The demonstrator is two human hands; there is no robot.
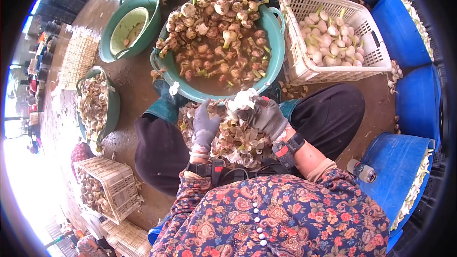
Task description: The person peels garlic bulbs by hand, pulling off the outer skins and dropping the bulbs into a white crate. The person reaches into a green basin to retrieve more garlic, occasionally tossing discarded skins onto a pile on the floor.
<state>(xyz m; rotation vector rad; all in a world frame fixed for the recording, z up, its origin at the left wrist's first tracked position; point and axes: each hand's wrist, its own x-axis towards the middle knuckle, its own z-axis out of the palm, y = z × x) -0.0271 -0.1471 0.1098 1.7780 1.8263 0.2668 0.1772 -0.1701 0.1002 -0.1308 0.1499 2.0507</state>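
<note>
Grey-gloved, we are peeling the garlic bulb gripped in our right hand, left hand hold unclear, probably needing a drop into the basket next.

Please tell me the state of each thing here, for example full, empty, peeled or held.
big green basin: full of unpeeled bulbs in brown water.
white crate: upright, partly filled with peeled bulbs.
small green basin: nearly empty.
bulb: white, gripped by the right hand.
left hand: gloved, fingers extended over the peel pile.
beige crate: tilted, holding bulbs.
</note>
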